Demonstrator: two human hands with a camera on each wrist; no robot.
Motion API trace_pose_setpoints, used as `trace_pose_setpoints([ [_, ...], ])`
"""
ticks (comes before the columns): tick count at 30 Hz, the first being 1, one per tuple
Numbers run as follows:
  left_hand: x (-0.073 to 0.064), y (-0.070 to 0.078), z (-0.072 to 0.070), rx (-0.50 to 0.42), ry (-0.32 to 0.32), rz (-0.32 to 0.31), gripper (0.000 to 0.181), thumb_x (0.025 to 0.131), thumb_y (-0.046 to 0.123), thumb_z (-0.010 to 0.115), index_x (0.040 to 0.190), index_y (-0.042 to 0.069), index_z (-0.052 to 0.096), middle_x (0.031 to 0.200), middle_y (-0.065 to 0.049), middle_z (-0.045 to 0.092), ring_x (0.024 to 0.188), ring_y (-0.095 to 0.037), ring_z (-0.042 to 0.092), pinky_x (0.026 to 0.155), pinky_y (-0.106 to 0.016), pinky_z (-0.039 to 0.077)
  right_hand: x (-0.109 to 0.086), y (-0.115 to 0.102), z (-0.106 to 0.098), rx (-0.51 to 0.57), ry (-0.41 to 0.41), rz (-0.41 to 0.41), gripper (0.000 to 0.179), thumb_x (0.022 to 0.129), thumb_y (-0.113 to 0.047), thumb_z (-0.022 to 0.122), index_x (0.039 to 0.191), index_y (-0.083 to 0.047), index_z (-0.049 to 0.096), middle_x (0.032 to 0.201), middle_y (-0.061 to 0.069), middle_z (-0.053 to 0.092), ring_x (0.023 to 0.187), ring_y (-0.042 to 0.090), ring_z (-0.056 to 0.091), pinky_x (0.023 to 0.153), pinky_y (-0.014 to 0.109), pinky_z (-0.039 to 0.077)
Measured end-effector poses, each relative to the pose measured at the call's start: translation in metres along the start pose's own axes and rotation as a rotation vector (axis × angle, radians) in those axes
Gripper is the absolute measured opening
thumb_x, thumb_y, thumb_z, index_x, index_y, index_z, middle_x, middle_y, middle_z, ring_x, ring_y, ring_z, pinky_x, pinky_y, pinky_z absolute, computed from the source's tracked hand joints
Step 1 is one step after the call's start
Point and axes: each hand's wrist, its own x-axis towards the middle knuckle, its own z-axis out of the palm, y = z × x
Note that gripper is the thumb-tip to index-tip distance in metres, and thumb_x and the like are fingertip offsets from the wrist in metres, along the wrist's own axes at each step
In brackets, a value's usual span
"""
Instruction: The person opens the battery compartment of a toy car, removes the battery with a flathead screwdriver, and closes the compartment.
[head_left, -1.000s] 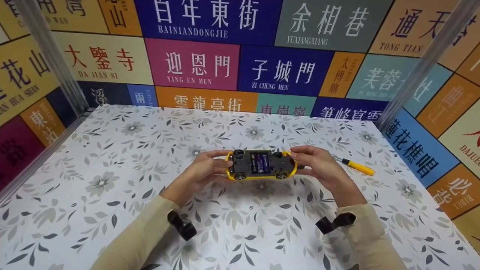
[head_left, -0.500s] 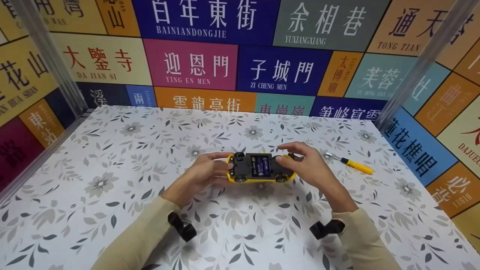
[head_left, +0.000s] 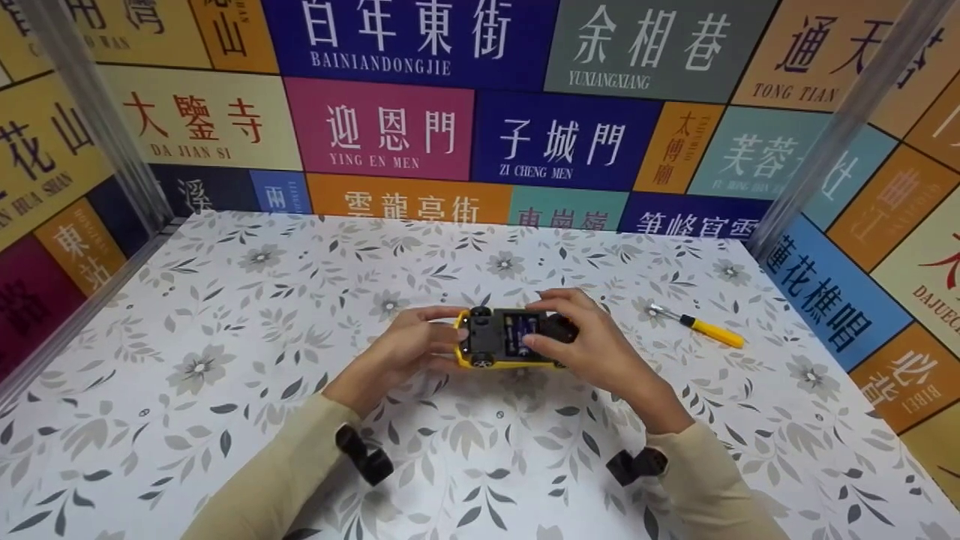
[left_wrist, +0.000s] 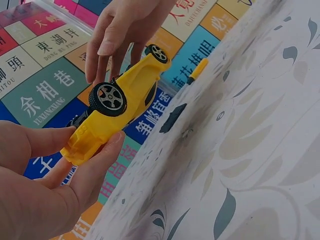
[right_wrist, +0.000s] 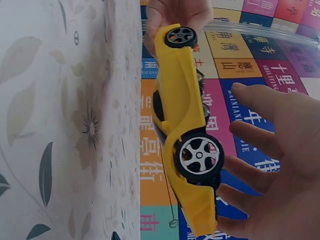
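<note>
A yellow toy car is held wheels up above the table, its black underside facing up. In the underside an uncovered battery compartment shows purple batteries. My left hand grips the left end of the car between thumb and fingers, as the left wrist view confirms. Over the car's right half is my right hand, thumb near the compartment. The right wrist view shows its fingers spread beside the underside, not curled round the car; whether the fingertips touch it, I cannot tell.
A screwdriver with a yellow handle lies on the table to the right. A dark flat piece shows on the table in the left wrist view. The tabletop has a floral print. Sign-covered walls stand behind and at both sides.
My right hand has left the car's right end and moved left over the underside, to the battery compartment. The left hand and the car have stayed nearly still.
</note>
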Motion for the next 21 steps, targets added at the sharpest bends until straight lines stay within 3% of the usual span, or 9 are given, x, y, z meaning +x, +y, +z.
trace_pose_setpoints([
  [12, 0.000, -0.003, 0.001, 0.054, 0.017, -0.005, 0.050, 0.090, 0.000, 0.064, 0.139, 0.007, 0.057, 0.124, -0.022, 0.068, 0.089, -0.025, 0.074, 0.084, -0.045, 0.063, -0.001, 0.002, 0.017, -0.167, -0.009, 0.004, 0.046, 0.087, -0.040, 0.077, 0.130, -0.027, 0.066, 0.148, 0.007, 0.049, 0.135, 0.045, 0.042, 0.106, 0.062, 0.040],
  [21, 0.005, -0.012, -0.001, 0.066, 0.004, -0.011, 0.051, 0.089, -0.003, 0.062, 0.139, 0.003, 0.055, 0.115, -0.024, 0.071, 0.084, -0.027, 0.074, 0.081, -0.047, 0.063, -0.001, 0.007, 0.026, -0.173, -0.048, 0.044, 0.044, 0.087, -0.041, 0.076, 0.129, -0.030, 0.067, 0.147, 0.006, 0.050, 0.134, 0.041, 0.043, 0.108, 0.060, 0.039],
])
